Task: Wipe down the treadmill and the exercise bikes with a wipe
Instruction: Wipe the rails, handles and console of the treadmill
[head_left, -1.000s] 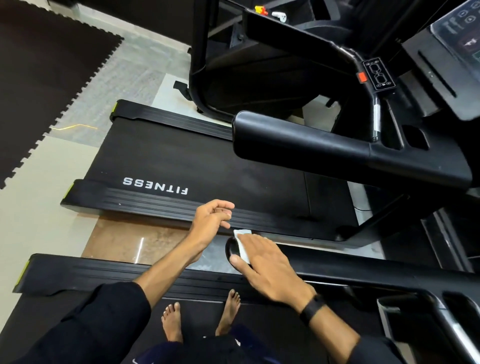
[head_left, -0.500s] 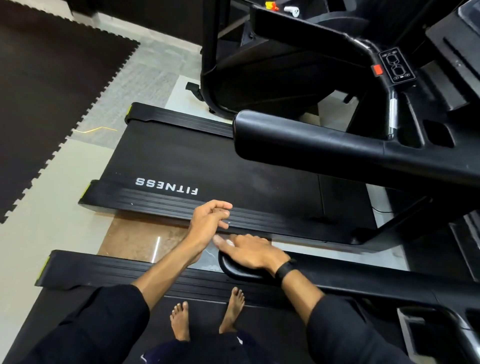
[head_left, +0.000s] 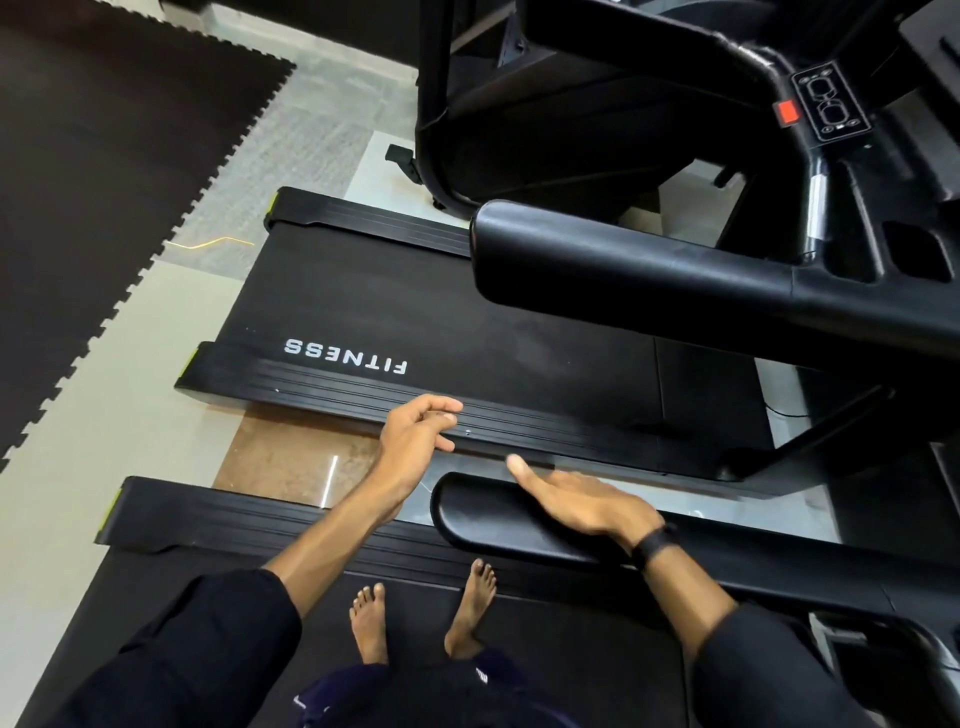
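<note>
A person standing barefoot on a treadmill (head_left: 156, 519) lays the right hand (head_left: 582, 501) flat along its black handrail (head_left: 483, 512)

The right hand's grip is apart, fingers straight and pressed along the top of the rail near its rounded end; no wipe can be made out under the palm. The left hand (head_left: 415, 434) hovers just beside it with fingers loosely curled and holding nothing, above the gap between the two machines. A black band (head_left: 655, 543) circles the right wrist. Beyond lies a second treadmill (head_left: 467, 332), its belt marked FITNESS, with its own thick handrail (head_left: 623, 275) jutting over the deck. Dark interlocking floor mats (head_left: 104, 182) cover the floor at far left
</note>
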